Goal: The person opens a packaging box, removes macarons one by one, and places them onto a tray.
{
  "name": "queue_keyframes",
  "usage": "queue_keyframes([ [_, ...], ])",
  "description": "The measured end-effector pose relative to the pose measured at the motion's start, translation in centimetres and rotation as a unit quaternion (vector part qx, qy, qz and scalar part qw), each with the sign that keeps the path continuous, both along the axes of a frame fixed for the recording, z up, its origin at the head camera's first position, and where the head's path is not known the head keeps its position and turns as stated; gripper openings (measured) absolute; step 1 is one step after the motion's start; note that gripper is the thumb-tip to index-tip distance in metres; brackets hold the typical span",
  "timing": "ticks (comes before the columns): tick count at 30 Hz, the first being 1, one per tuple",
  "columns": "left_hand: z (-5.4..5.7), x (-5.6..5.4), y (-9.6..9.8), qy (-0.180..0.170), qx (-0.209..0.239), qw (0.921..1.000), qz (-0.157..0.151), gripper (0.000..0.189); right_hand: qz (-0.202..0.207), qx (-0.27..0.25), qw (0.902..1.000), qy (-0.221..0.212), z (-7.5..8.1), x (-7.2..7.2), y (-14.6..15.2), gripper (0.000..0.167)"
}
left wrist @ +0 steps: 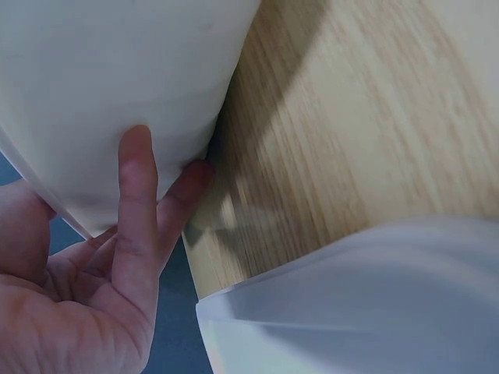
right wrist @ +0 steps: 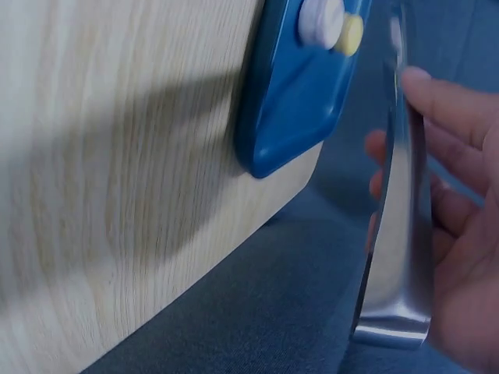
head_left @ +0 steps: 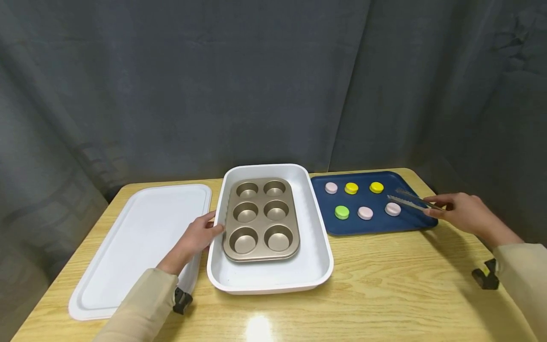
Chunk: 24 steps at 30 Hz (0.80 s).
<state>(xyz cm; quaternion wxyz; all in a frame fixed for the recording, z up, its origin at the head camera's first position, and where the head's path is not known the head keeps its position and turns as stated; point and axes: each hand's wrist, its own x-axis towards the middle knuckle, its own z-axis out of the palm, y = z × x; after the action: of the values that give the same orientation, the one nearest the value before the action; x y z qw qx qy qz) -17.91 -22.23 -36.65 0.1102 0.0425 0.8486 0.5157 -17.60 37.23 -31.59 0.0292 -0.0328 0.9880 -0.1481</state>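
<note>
My left hand (head_left: 196, 240) holds the left wall of a deep white tub (head_left: 273, 275), thumb over the rim and fingers against the outside, as the left wrist view shows. A bronze muffin pan (head_left: 260, 222) with several hollow cups lies inside the tub. In my right hand (head_left: 463, 213) are metal tongs (right wrist: 398, 257), their arms apart, tips over a dark blue tray (head_left: 356, 229). Nearest below the tips sits a pale pink macaron (head_left: 392, 209). Also on that tray are two pink macarons (head_left: 365, 213), two yellow macarons (head_left: 376, 187) and a green macaron (head_left: 342, 212).
On the left, a flat white tray (head_left: 149, 237) lies on the wooden table (head_left: 384, 285). A grey curtain (head_left: 256, 95) hangs behind the table's far edge. The tub stands between the white tray and the blue one.
</note>
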Motion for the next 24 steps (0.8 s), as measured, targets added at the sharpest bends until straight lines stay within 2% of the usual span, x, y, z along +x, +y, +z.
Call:
queue_keyframes([
  [7, -0.1, 0.0, 0.0, 0.002, 0.002, 1.0000, 0.000, 0.055, -0.024, -0.013, 0.9993, 0.025, -0.2, 2.2, -0.9, 0.056],
  [15, -0.1, -0.1, 0.0, 0.004, 0.006, 1.0000, -0.001, 0.054, -0.069, 0.000, 0.9976, -0.005, -1.4, 4.4, -1.5, 0.068],
  [19, -0.1, -0.1, 0.0, 0.005, 0.001, 1.0000, 0.001, 0.054, -0.088, 0.003, 0.9960, -0.015, -2.2, 5.1, -1.7, 0.068],
  [24, 0.1, 0.0, 0.0, 0.005, -0.005, 1.0000, 0.003, 0.055, -0.088, 0.004, 0.9957, -0.030, -2.9, 5.4, -1.8, 0.068],
])
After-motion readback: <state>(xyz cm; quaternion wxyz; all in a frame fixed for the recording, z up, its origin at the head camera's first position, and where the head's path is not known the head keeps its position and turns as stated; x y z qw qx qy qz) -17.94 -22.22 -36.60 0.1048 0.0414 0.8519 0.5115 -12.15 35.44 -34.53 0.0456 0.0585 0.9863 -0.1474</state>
